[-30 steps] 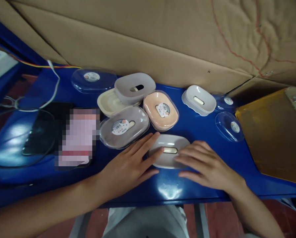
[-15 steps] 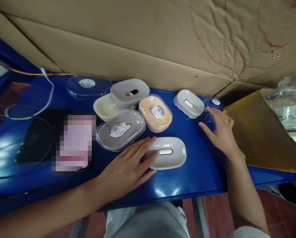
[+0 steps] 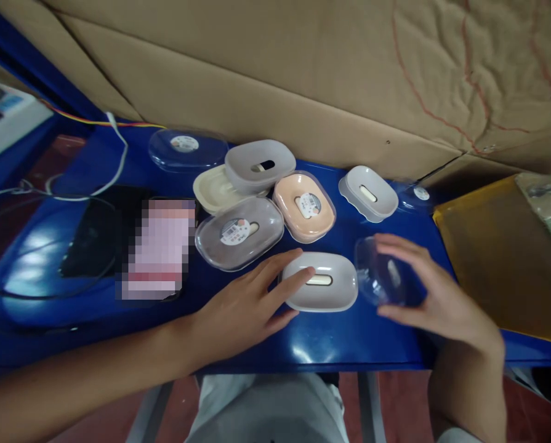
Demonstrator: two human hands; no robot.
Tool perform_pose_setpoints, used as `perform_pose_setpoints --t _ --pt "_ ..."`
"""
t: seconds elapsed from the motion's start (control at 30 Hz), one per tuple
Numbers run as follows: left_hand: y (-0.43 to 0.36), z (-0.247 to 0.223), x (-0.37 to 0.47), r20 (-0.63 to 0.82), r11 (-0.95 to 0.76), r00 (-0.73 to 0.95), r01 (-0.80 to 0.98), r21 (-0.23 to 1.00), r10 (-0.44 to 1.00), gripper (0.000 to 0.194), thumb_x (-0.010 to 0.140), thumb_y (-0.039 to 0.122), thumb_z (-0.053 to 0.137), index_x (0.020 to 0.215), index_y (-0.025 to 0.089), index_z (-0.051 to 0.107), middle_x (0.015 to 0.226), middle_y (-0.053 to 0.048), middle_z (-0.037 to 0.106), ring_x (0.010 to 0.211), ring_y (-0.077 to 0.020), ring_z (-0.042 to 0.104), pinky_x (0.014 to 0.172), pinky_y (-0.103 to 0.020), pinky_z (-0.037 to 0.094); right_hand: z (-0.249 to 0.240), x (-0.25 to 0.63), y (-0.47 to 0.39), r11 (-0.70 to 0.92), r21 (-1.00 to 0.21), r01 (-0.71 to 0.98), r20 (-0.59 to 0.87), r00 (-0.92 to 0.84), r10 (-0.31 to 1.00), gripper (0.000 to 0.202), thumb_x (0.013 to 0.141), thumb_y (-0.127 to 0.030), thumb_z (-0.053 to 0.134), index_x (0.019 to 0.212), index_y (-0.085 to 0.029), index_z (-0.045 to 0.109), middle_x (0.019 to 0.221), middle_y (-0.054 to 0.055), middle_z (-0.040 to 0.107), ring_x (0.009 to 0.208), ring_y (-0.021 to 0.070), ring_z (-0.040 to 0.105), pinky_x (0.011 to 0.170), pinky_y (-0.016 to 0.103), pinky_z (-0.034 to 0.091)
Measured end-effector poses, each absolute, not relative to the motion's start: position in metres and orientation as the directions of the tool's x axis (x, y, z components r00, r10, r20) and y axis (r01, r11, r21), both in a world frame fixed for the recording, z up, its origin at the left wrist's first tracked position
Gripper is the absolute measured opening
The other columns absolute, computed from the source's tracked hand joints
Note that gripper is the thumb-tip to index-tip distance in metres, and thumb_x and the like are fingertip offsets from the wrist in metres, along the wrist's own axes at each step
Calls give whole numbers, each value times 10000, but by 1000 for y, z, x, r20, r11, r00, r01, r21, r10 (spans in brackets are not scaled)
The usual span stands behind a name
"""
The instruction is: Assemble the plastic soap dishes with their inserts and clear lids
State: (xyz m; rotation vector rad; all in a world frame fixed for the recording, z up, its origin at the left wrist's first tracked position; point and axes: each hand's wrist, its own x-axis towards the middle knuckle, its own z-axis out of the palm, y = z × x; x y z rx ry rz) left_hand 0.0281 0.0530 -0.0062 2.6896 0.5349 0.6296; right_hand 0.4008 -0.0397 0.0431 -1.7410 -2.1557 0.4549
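A grey oval dish with a cream bar in its middle lies near the table's front edge. My left hand holds its left end, thumb below and fingertips on the rim and inside. To the right, my right hand grips a clear plastic lid between thumb and fingers, just beside the dish. Behind lie a lidded grey dish, a lidded peach dish and a grey dish resting on a cream one. Another grey dish stands at the back right.
Two clear lids, one at the back left and one at the back right, lie by the cardboard wall. A phone, a black pad and cables are on the left. An open carton stands at the right.
My right hand has come down and nearer to the front dish, with a clear lid now in its grip. My left hand stays at the dish. The view has shifted slightly.
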Motion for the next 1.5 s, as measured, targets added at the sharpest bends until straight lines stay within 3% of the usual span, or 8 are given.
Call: perform_pose_setpoints --t 0.17,0.37,0.5,0.7,1.03,1.2,1.4,1.5 --pt "53 -10 26 369 -853 815 264 451 447 637 1082 313 615 1640 189 333 1612 -251 499 1444 -366 596 1070 -527 640 37 312 -37 534 -306 788 153 -513 845 680 1017 -542 709 1609 -293 486 1711 127 449 1549 346 476 1227 605 431" --pt "54 -9 27 357 -861 832 247 445 423 618 1088 318 610 1636 184 357 1608 -252 506 1466 -375 574 1032 -511 661 10 308 -28 614 -252 748 221 -573 789 733 1012 -498 735 1634 -222 462 1679 150 490 1624 342 358 1269 585 395" --pt "56 -8 27 325 -851 847 245 465 422 671 1068 300 646 1655 206 336 1644 -242 477 1504 -375 538 1066 -510 642 10 307 -27 664 -176 727 258 -617 744 693 1004 -497 750 1591 -212 517 1624 136 558 1609 365 372 1256 594 405" --pt "58 -5 26 274 -828 866 241 506 419 827 1001 226 728 1692 219 275 1672 -239 446 1542 -378 494 1130 -521 598 12 298 -28 652 -142 744 256 -609 751 563 1021 -480 726 1517 -249 592 1584 106 601 1528 379 461 1190 592 443" --pt "59 -7 26 229 -845 889 255 470 396 809 1019 360 739 1684 204 304 1718 -244 392 1590 -354 439 1203 -505 541 12 294 -28 677 -45 734 275 -643 715 452 1051 -462 653 1442 -235 651 1563 106 621 1465 389 481 1125 598 439" --pt "59 -7 27 225 -856 885 284 431 407 834 963 383 793 1661 205 373 1684 -214 470 1561 -319 492 1211 -442 552 2 293 -29 654 -19 756 313 -617 722 455 1020 -483 659 1416 -261 678 1559 80 629 1453 379 492 1107 576 435" --pt "54 13 23 302 -898 854 351 266 423 671 987 480 712 1586 252 516 1654 -123 538 1526 -261 541 1172 -304 589 -2 293 -18 649 44 760 378 -614 693 479 996 -490 686 1420 -266 695 1545 58 653 1439 341 533 1144 521 402" --pt "75 30 12 463 -900 772 383 206 435 465 1025 323 654 1481 266 592 1599 -101 594 1470 -253 603 1164 -336 606 3 298 -13 661 107 743 442 -631 638 548 1023 -612 642 1437 -257 690 1488 53 700 1392 303 590 1156 474 401"
